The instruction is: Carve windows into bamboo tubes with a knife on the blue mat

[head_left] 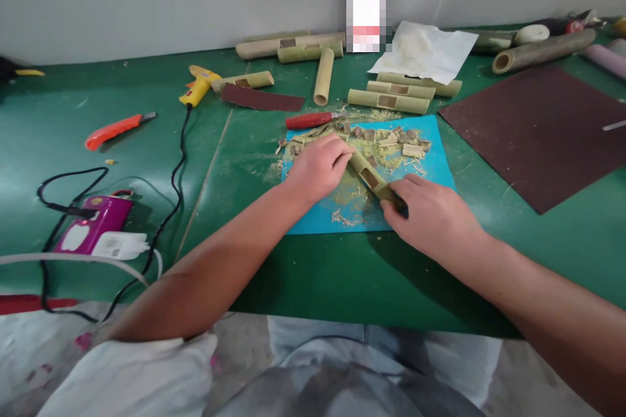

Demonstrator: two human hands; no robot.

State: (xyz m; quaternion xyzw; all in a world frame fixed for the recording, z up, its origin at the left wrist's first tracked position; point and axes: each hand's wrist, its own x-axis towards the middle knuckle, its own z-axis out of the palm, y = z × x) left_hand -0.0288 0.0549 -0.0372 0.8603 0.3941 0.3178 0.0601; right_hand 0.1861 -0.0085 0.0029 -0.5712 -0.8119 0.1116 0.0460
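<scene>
A short green bamboo tube (pixel 368 172) with a rectangular notch cut in its side lies on a blue cutting mat (pixel 435 163). My left hand (pixel 317 166) is closed round the tube's far end. My right hand (pixel 433 215) grips the near end, fingers curled, with a small dark object showing under them that I cannot make out. Bamboo shavings and small cut-out chips (pixel 391 140) lie scattered over the mat around the tube.
A red-handled knife (pixel 313 120) lies at the mat's far edge. Several notched bamboo tubes (pixel 388 101) lie beyond, with white paper (pixel 425 49). Sandpaper sheets (pixel 538 127) sit right. A yellow glue gun (pixel 198 86), orange cutter (pixel 117 130) and power strip (pixel 95 231) lie left.
</scene>
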